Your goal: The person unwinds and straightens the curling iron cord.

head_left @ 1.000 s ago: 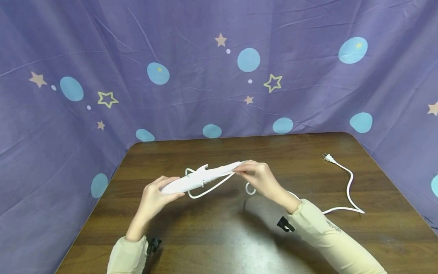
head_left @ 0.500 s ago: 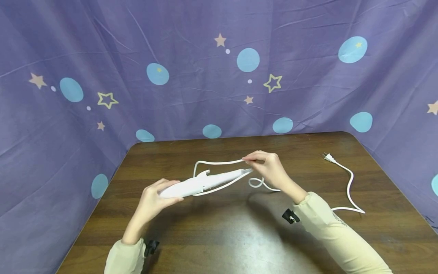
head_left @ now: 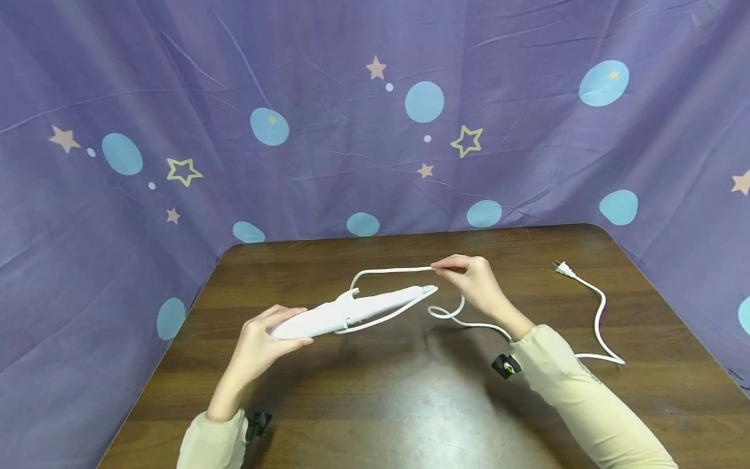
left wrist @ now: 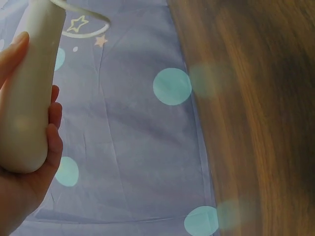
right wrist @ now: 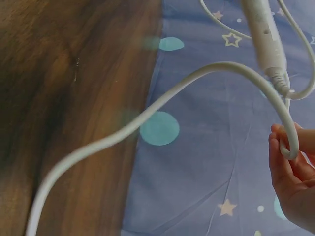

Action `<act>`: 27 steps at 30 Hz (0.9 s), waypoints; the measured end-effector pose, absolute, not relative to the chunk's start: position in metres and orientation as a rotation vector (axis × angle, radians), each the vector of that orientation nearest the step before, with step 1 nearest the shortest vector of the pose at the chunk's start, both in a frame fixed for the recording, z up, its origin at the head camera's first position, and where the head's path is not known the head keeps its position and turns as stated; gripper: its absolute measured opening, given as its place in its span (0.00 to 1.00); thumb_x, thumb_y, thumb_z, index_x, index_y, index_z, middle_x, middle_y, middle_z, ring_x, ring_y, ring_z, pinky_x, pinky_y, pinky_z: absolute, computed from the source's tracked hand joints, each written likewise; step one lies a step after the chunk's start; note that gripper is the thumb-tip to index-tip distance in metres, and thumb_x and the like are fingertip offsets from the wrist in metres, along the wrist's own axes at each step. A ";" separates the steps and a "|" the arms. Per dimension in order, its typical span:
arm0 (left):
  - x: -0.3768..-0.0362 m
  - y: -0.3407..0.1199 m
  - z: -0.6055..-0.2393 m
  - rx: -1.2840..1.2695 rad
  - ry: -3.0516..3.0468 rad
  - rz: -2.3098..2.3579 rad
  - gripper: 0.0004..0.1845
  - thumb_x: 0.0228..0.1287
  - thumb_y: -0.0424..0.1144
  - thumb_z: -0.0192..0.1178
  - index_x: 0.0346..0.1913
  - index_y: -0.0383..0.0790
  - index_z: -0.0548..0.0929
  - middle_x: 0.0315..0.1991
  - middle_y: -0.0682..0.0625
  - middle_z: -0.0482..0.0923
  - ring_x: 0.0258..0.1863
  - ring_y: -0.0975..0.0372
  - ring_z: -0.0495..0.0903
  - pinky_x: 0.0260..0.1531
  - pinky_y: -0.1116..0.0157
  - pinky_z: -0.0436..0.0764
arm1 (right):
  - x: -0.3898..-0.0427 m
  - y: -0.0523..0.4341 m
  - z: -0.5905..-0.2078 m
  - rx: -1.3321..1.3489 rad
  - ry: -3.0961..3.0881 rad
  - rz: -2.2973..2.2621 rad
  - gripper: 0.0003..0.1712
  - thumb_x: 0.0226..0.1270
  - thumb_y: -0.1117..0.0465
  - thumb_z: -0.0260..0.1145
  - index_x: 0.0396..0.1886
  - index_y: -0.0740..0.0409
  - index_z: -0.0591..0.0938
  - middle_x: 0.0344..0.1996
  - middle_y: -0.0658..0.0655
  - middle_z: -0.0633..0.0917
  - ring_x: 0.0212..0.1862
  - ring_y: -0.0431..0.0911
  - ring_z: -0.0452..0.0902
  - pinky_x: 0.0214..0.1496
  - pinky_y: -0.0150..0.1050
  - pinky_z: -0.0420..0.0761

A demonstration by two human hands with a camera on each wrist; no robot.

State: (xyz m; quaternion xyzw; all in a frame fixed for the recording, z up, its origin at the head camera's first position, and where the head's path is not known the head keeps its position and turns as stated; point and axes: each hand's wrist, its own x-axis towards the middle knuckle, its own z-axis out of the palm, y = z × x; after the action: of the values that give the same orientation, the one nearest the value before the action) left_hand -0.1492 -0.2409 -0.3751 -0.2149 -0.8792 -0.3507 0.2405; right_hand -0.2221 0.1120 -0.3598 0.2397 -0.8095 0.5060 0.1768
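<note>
A white curling iron (head_left: 375, 306), long and tapered with a small raised lever midway, is held over the table. My left hand (head_left: 258, 342) grips its thick rounded end; in the left wrist view fingers and thumb wrap round that smooth body (left wrist: 29, 108). From the narrow end the white cord (head_left: 392, 270) doubles back and passes round the body near the lever. My right hand (head_left: 477, 286) pinches the cord between thumb and fingertips, beyond the narrow end. In the right wrist view the cord (right wrist: 147, 110) bends at the fingertips and runs down leftward.
The cord's far part curls loosely on the brown wooden table (head_left: 398, 404), passes behind the right sleeve (head_left: 562, 384), and ends in a two-pin plug (head_left: 564, 269) at the back right. A purple curtain (head_left: 328, 182) with stars and dots hangs behind the table.
My right hand has moved off the narrow end, rightward and slightly away, drawing the pinched cord out into a wider loop. The left hand keeps its grip with little movement.
</note>
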 end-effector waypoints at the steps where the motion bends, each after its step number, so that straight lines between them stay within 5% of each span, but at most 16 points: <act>1: -0.147 -0.238 -0.371 -0.589 -2.393 -0.958 0.25 0.26 0.32 0.75 0.38 0.36 0.83 0.31 0.51 0.80 0.29 0.68 0.73 0.30 0.78 0.67 | -0.219 0.112 -0.357 0.668 -2.302 1.437 0.07 0.50 0.76 0.63 0.31 0.70 0.83 0.30 0.64 0.83 0.36 0.54 0.79 0.40 0.31 0.73; 9: -0.150 -0.245 -0.380 -0.511 -2.325 -0.936 0.27 0.25 0.32 0.76 0.39 0.39 0.83 0.32 0.52 0.80 0.31 0.68 0.74 0.32 0.78 0.66 | -0.233 0.122 -0.381 0.639 -2.337 1.455 0.08 0.50 0.73 0.65 0.32 0.67 0.84 0.30 0.61 0.84 0.36 0.51 0.79 0.38 0.31 0.74; 18: -0.140 -0.237 -0.358 -0.422 -2.222 -1.009 0.25 0.24 0.23 0.73 0.37 0.29 0.82 0.29 0.42 0.79 0.30 0.71 0.72 0.32 0.78 0.65 | -0.237 0.129 -0.392 0.612 -2.357 1.434 0.08 0.49 0.72 0.65 0.31 0.64 0.84 0.29 0.58 0.84 0.36 0.48 0.79 0.38 0.28 0.73; 27: -0.158 -0.277 -0.397 -0.388 -2.102 -1.137 0.28 0.27 0.32 0.75 0.43 0.39 0.83 0.34 0.49 0.80 0.34 0.68 0.73 0.36 0.76 0.66 | -0.237 0.136 -0.395 0.550 -2.375 1.451 0.07 0.50 0.71 0.66 0.32 0.63 0.85 0.30 0.59 0.84 0.35 0.48 0.79 0.36 0.28 0.73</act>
State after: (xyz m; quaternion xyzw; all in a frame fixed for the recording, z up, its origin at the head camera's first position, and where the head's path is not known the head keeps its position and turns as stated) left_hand -0.1582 -0.2774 -0.3965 -0.1499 -0.8124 -0.4396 0.3525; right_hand -0.2374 0.1359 -0.3948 0.1916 -0.8274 0.5056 0.1516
